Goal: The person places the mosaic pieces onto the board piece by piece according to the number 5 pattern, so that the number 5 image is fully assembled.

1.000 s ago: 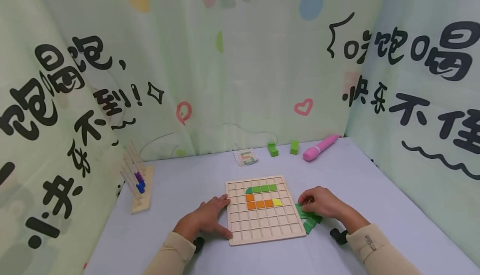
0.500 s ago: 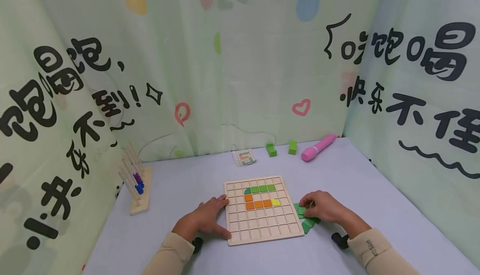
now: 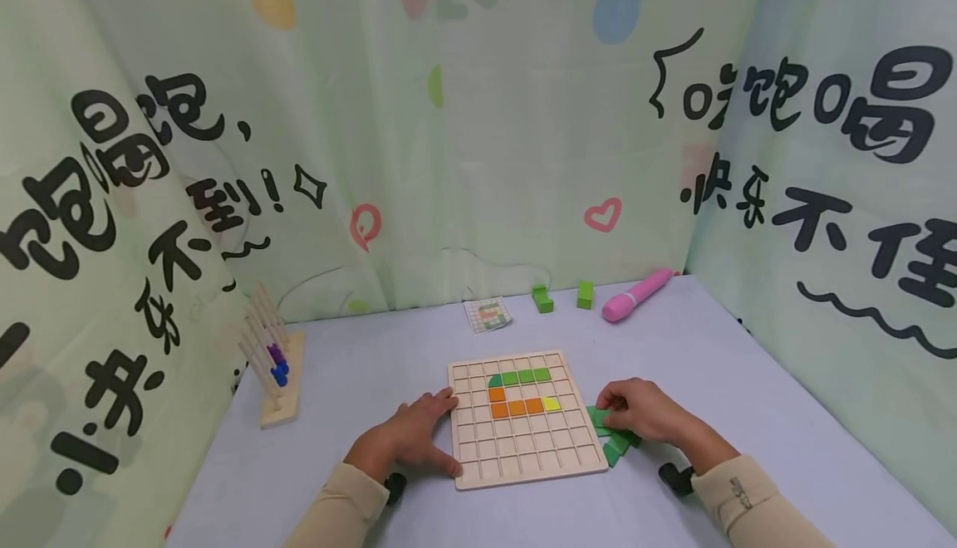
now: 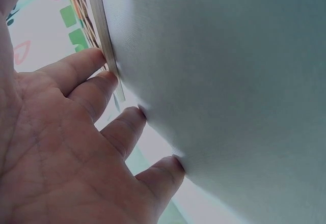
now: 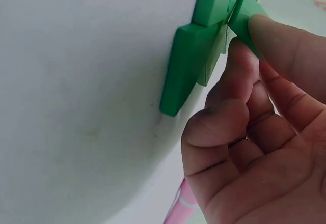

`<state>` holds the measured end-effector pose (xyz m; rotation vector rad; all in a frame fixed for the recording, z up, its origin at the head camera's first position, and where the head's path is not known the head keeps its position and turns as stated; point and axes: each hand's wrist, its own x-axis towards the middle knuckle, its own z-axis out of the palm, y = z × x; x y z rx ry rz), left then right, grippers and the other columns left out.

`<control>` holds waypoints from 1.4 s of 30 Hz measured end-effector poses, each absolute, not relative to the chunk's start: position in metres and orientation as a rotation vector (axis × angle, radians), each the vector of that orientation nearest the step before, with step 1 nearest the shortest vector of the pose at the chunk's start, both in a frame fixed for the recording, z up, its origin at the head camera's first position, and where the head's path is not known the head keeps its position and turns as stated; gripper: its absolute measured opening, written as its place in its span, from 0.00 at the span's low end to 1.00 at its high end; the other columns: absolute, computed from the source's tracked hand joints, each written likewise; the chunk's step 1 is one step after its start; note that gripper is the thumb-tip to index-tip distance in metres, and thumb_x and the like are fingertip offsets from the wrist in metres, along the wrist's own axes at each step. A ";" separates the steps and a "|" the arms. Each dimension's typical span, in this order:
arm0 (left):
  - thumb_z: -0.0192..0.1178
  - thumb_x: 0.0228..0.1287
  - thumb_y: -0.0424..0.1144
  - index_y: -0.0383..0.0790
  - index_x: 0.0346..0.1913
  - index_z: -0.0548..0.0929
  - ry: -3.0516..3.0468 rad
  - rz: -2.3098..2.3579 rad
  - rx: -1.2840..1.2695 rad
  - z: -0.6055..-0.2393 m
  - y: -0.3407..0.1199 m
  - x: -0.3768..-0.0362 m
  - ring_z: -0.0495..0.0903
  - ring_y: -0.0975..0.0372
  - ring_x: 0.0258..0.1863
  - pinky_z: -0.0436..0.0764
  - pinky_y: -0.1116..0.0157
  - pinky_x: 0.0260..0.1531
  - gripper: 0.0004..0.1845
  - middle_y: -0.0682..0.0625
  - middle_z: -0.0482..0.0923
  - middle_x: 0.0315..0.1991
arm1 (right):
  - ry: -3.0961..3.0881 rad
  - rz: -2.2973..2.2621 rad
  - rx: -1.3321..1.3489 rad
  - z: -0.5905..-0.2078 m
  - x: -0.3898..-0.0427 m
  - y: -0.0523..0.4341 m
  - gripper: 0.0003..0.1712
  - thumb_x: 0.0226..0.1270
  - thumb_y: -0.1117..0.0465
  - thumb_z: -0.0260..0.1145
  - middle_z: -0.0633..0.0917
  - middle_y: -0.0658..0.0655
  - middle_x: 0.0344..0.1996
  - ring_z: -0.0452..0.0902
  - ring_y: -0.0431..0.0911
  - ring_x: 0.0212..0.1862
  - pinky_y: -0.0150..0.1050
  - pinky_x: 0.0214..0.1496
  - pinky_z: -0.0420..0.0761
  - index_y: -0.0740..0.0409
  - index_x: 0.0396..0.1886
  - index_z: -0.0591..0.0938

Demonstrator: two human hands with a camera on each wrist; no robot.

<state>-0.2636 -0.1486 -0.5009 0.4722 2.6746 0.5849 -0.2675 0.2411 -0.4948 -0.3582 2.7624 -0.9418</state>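
Observation:
A square wooden grid board (image 3: 516,448) lies on the table. Set in it are a row of light green tiles (image 3: 527,376), a dark green rounded tile (image 3: 496,381), several orange tiles (image 3: 516,408) and a yellow tile (image 3: 552,404). My left hand (image 3: 407,432) lies along the board's left side with fingers spread; in the left wrist view, fingertips (image 4: 104,79) meet its edge. Just off the right edge, my right hand (image 3: 643,409) hovers over loose green tiles (image 3: 617,446). Thumb and index finger pinch one green tile (image 5: 243,20), seen in the right wrist view.
Behind the board lies a pattern card (image 3: 489,314), with two green blocks (image 3: 586,294) and a pink microphone-shaped toy (image 3: 638,296) to its right. A wooden peg stand (image 3: 284,394) with blue and purple beads is at left. Printed curtains (image 3: 486,158) enclose the table.
My right hand has dropped slightly toward the near side over the loose green tiles, its fingers drawn closer together. The left hand and the board stay put.

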 end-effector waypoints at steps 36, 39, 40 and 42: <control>0.83 0.46 0.58 0.43 0.79 0.65 2.664 0.588 0.491 -0.500 -0.150 -0.265 0.55 0.45 0.82 0.55 0.34 0.77 0.59 0.49 0.56 0.83 | 2.656 -0.998 -0.516 -0.493 -0.281 0.182 0.03 0.69 0.64 0.70 0.82 0.48 0.29 0.75 0.44 0.36 0.35 0.38 0.77 0.59 0.36 0.85; 0.83 0.46 0.58 0.43 0.79 0.66 2.664 0.587 0.495 -0.500 -0.150 -0.265 0.55 0.45 0.82 0.55 0.34 0.77 0.58 0.48 0.56 0.83 | 2.668 -0.982 -0.522 -0.495 -0.281 0.182 0.02 0.69 0.65 0.70 0.82 0.49 0.29 0.75 0.44 0.36 0.35 0.38 0.77 0.59 0.35 0.85; 0.83 0.46 0.58 0.43 0.79 0.66 2.663 0.588 0.496 -0.501 -0.150 -0.265 0.55 0.45 0.82 0.55 0.34 0.77 0.58 0.48 0.56 0.83 | 2.674 -0.977 -0.523 -0.495 -0.281 0.181 0.02 0.68 0.65 0.70 0.82 0.49 0.29 0.75 0.44 0.36 0.35 0.38 0.77 0.59 0.35 0.85; 0.83 0.46 0.58 0.43 0.79 0.66 2.664 0.589 0.496 -0.502 -0.150 -0.265 0.55 0.45 0.82 0.55 0.34 0.77 0.58 0.48 0.56 0.83 | 2.696 -0.957 -0.523 -0.496 -0.281 0.180 0.02 0.68 0.66 0.70 0.82 0.48 0.29 0.74 0.43 0.36 0.36 0.38 0.77 0.59 0.34 0.85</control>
